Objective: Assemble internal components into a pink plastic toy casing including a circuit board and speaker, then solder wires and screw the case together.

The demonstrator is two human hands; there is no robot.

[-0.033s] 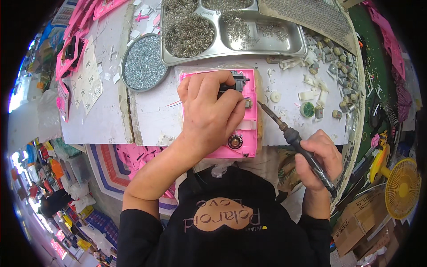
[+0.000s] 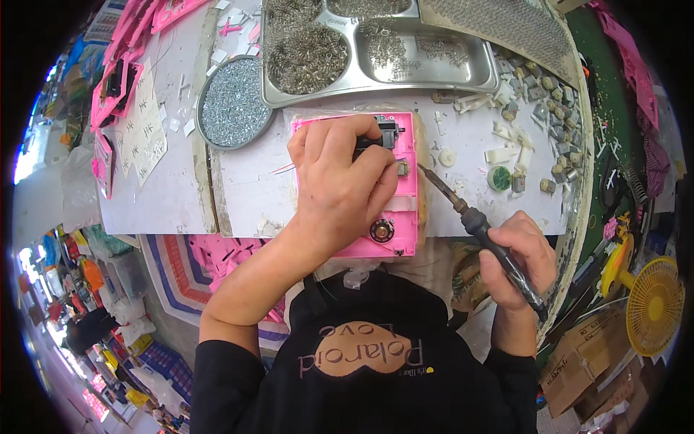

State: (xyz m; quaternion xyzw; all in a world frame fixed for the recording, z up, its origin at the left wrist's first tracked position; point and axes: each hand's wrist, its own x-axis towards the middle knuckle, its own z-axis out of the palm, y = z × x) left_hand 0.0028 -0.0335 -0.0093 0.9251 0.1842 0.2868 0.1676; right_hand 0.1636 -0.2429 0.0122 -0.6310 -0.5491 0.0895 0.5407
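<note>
A pink plastic casing (image 2: pixel 406 210) lies on the work table in front of me. My left hand (image 2: pixel 336 170) rests over it, palm down, with thumb and forefinger pinched beside a small metal part (image 2: pixel 402 168). What the pinch holds is hidden; thin wires (image 2: pixel 282 168) stick out left of the hand. Above the fingertips sits a black component (image 2: pixel 389 132) inside the casing, and a round dark part with a copper-coloured middle (image 2: pixel 382 231) is near its lower edge. My right hand (image 2: pixel 522 257) grips a soldering iron (image 2: pixel 499 249), its tip just right of the small metal part.
Beyond the casing stands a steel compartment tray (image 2: pixel 426 88) of metal springs, with a round dish (image 2: pixel 235 105) of small screws to its left. Small motors (image 2: pixel 560 137) and white plastic pieces (image 2: pixel 499 155) lie on the right. A yellow fan (image 2: pixel 654 307) stands at lower right.
</note>
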